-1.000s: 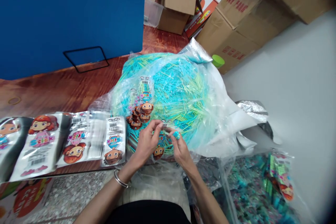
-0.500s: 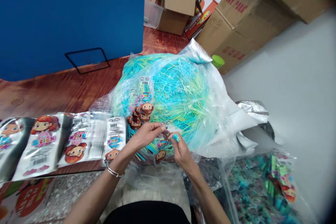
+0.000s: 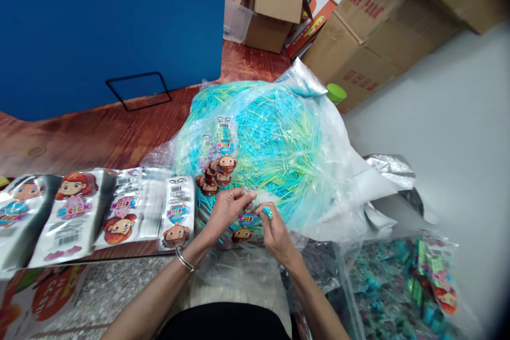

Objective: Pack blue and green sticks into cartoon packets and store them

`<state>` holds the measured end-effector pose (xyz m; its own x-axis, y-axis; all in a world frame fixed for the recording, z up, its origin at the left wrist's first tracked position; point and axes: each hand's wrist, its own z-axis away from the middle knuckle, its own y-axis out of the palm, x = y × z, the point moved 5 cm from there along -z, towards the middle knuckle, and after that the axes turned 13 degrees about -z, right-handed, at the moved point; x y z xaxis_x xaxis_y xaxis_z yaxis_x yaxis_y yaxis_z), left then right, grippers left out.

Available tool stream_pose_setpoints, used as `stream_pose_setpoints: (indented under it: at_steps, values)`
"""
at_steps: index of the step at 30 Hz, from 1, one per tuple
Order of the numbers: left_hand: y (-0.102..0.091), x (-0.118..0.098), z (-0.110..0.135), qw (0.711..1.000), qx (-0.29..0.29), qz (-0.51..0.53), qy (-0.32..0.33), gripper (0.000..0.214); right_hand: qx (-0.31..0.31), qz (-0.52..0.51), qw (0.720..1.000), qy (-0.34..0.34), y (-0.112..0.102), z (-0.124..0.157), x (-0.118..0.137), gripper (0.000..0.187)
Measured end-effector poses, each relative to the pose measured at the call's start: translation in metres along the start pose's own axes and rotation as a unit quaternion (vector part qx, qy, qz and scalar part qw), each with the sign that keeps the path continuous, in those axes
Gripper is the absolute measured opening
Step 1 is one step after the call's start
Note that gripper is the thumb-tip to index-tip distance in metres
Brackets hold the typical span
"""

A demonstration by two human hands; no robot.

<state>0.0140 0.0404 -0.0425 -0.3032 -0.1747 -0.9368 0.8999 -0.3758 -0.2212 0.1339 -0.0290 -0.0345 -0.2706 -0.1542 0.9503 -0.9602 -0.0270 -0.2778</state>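
Note:
My left hand (image 3: 230,211) is closed, thumb and fingers pinching the top edge of a small clear printed pouch (image 3: 243,234) with a cartoon head at its lower end. My right hand (image 3: 278,236) is curled around a bunch of thin blue-green sticks (image 3: 266,213), whose ends poke out near the index finger. Its fingertips meet the pouch's opening beside the left fingers. Both hands are over the near edge of a large open plastic bag full of loose blue and green sticks (image 3: 263,122). Several filled pouches (image 3: 223,154) lie overlapping on that heap.
Stacks of flat printed pouches (image 3: 69,212) line the table's front edge at left. A blue panel (image 3: 111,21) stands behind. Cardboard boxes (image 3: 273,2) are at the back and right, near a green lid (image 3: 337,93). A clear bag of filled pouches (image 3: 382,287) sits lower right.
The view has shifted slightly, so the surroundings appear farther right. My left hand's fingers have moved a little at the pouch's mouth, and the pouch is tilted up more. The right hand still holds the sticks.

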Motion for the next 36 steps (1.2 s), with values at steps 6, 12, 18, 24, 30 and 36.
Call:
stream_pose_setpoints:
  at_steps: [6,12,18,24,30,36]
  values:
    - [-0.003,-0.009,0.006,0.998,0.004,-0.046,0.052,0.028,-0.044,-0.034,0.997,0.056,-0.014,-0.003,0.0,0.02]
    - [0.003,-0.018,0.009,0.974,0.024,-0.179,0.135,0.025,-0.134,-0.175,0.967,0.125,-0.053,-0.023,0.029,0.03]
    - [0.012,-0.025,0.012,0.955,0.062,-0.233,0.17,0.019,-0.057,-0.16,0.973,0.154,-0.051,-0.044,0.039,0.03]
    - [0.016,-0.023,0.011,0.97,0.081,-0.169,0.152,0.02,-0.035,-0.185,0.966,0.175,-0.034,-0.059,0.025,0.03]
    - [0.015,-0.01,0.008,0.986,0.097,0.018,0.133,0.019,-0.086,-0.301,0.932,0.186,-0.024,-0.048,0.017,0.026]
    - [0.007,-0.029,0.015,0.977,0.064,-0.093,0.18,0.024,-0.07,-0.126,0.986,0.087,-0.025,-0.035,0.037,0.031]
